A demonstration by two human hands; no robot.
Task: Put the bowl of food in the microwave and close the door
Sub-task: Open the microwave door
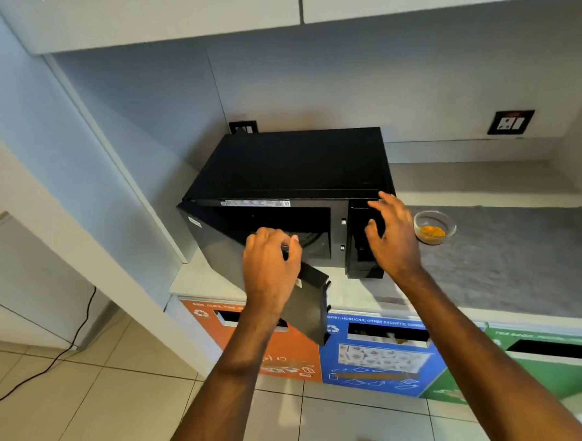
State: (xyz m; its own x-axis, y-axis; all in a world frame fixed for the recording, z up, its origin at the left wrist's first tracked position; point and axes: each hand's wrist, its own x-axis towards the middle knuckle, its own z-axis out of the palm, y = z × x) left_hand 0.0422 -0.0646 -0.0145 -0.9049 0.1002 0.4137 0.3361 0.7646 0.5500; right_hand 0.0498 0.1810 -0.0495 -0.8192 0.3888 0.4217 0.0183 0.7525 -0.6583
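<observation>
The left hand (269, 255) grips the top edge of the black microwave's (290, 173) hinged door (307, 303), which hangs open past the counter's (371, 300) front edge. The right hand (390, 235) hovers empty, fingers spread, before the control panel. Best swing the door fully clear before reaching. The small clear glass bowl (434, 227), holding orange food, sits on the grey mat (507, 259) just right of the microwave.

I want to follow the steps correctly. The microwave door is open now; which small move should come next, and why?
Probably the right hand should move right to take the glass bowl. The bowl sits on the grey mat, the left hand holds the door open, and the right hand is free.
</observation>
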